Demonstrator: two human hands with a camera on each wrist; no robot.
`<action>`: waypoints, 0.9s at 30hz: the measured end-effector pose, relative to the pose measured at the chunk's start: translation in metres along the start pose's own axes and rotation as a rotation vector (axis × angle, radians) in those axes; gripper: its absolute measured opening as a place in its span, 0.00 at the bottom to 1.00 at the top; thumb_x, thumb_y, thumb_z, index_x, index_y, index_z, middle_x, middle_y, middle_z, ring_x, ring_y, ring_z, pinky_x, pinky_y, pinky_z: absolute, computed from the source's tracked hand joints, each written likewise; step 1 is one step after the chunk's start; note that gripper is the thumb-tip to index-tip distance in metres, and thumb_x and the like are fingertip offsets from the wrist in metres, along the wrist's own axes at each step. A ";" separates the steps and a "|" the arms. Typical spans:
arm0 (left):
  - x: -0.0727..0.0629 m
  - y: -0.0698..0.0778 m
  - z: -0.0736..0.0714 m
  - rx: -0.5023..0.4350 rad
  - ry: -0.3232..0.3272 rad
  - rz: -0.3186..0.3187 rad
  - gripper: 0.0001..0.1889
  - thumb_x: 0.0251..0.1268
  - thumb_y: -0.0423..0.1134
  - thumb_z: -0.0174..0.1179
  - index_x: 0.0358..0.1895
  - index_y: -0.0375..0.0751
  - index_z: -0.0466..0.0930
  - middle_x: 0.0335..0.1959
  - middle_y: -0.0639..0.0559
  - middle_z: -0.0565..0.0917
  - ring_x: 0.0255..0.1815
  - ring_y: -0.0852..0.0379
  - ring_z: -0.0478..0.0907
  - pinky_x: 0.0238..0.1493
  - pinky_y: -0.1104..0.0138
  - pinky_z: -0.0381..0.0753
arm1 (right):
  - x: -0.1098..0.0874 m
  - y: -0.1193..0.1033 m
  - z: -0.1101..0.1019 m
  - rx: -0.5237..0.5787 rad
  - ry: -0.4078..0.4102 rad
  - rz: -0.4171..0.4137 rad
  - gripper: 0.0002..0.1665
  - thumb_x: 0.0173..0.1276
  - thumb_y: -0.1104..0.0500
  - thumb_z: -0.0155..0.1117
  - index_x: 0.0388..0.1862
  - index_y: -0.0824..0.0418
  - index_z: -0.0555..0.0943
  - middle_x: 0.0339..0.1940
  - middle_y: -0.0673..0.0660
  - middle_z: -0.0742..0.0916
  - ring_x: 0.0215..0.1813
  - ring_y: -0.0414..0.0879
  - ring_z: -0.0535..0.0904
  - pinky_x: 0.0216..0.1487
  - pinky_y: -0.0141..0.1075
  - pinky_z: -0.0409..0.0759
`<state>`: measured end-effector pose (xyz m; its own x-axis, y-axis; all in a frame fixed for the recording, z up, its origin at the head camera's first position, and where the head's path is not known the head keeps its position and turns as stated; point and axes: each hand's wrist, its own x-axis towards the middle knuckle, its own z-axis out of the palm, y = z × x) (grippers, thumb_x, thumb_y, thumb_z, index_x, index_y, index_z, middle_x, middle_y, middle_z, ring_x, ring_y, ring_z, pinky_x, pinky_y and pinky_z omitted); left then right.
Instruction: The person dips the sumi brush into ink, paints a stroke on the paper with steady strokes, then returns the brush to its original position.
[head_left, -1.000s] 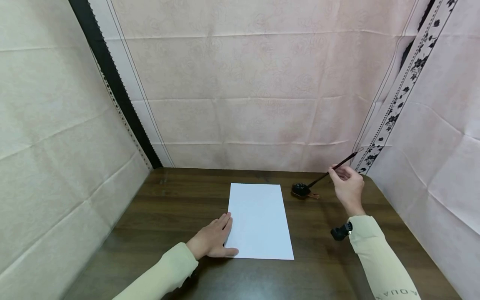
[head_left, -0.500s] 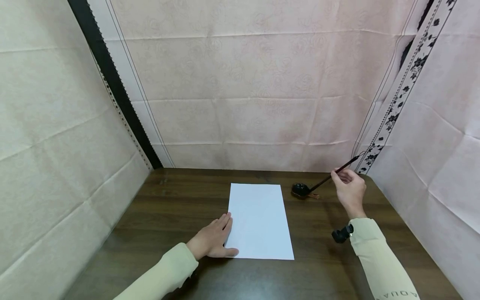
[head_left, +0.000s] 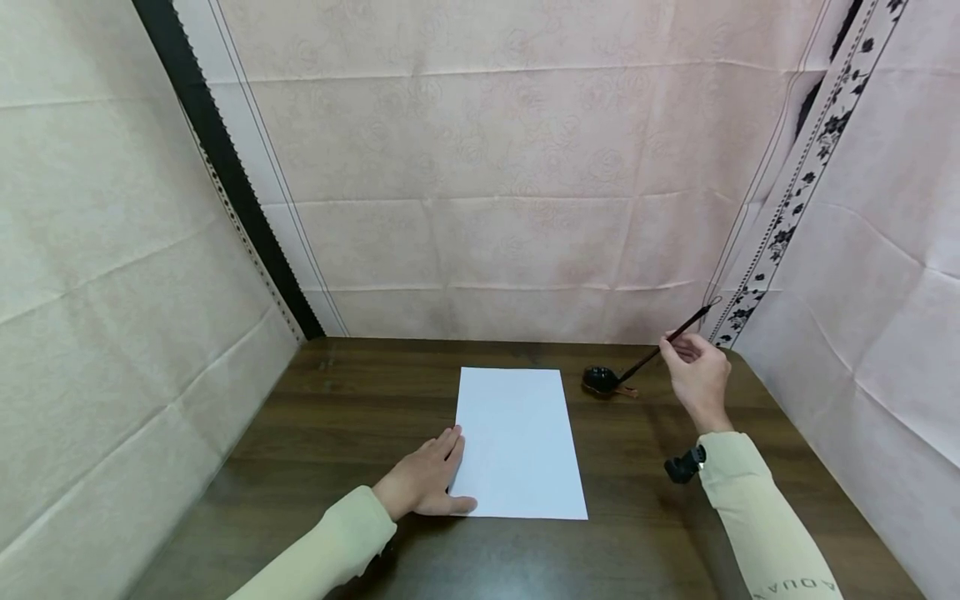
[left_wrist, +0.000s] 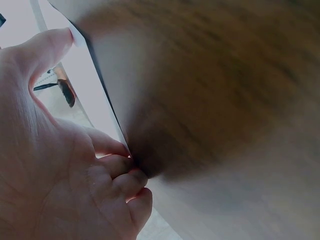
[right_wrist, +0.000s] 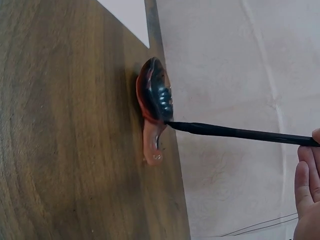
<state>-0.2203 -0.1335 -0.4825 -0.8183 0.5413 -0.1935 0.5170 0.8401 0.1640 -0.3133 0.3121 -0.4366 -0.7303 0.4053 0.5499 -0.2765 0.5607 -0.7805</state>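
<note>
A white sheet of paper (head_left: 521, 446) lies on the wooden table. My left hand (head_left: 427, 475) rests on its lower left edge, fingers extended and thumb over the paper's corner. In the left wrist view the palm of this hand (left_wrist: 60, 165) shows beside the paper's edge. My right hand (head_left: 697, 375) pinches a dark writing brush (head_left: 678, 331) by its shaft, with a thin loop at its upper end. The brush (right_wrist: 235, 132) slants down, its black tip at the rim of a small dish of black ink (right_wrist: 156, 92), brown outside with a short curled handle.
The dark wood table (head_left: 337, 417) is enclosed by pale cloth at the back (head_left: 487, 167), the left and the right. A black band runs down the left cloth corner, a floral border down the right. The ink dish (head_left: 600, 381) stands right of the paper's top corner.
My right hand shifts slightly right and down with the brush, then back up and left, the tip staying at the ink dish. My left hand and the paper keep their place.
</note>
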 end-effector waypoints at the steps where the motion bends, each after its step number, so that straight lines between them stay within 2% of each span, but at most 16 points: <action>1: 0.000 0.000 0.000 0.000 0.000 0.000 0.55 0.68 0.69 0.61 0.83 0.29 0.55 0.87 0.37 0.54 0.88 0.43 0.53 0.85 0.50 0.60 | 0.000 -0.001 0.000 0.009 -0.003 -0.002 0.12 0.75 0.56 0.70 0.50 0.63 0.89 0.45 0.62 0.92 0.39 0.18 0.80 0.42 0.14 0.78; 6: 0.000 -0.001 0.002 0.001 -0.001 0.001 0.55 0.68 0.70 0.60 0.83 0.29 0.55 0.87 0.37 0.54 0.88 0.43 0.53 0.85 0.51 0.60 | 0.000 -0.008 0.002 0.060 -0.016 -0.017 0.14 0.75 0.54 0.71 0.51 0.63 0.89 0.46 0.62 0.92 0.40 0.21 0.82 0.44 0.15 0.80; 14: 0.000 0.000 0.002 -0.006 -0.007 0.000 0.55 0.68 0.70 0.60 0.83 0.29 0.55 0.87 0.37 0.54 0.89 0.43 0.53 0.86 0.51 0.60 | -0.003 -0.005 0.006 0.041 -0.041 -0.003 0.12 0.73 0.55 0.72 0.48 0.62 0.89 0.39 0.49 0.92 0.39 0.20 0.83 0.42 0.15 0.79; 27: 0.000 -0.001 0.000 0.002 0.002 0.005 0.55 0.68 0.70 0.60 0.83 0.29 0.55 0.87 0.37 0.54 0.88 0.43 0.53 0.85 0.51 0.61 | 0.000 -0.003 0.002 -0.027 -0.058 -0.043 0.09 0.73 0.56 0.72 0.44 0.59 0.91 0.39 0.56 0.94 0.36 0.16 0.81 0.39 0.14 0.76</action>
<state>-0.2205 -0.1341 -0.4827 -0.8161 0.5454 -0.1912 0.5215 0.8375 0.1631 -0.3137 0.3087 -0.4348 -0.7532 0.3389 0.5638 -0.2914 0.5965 -0.7479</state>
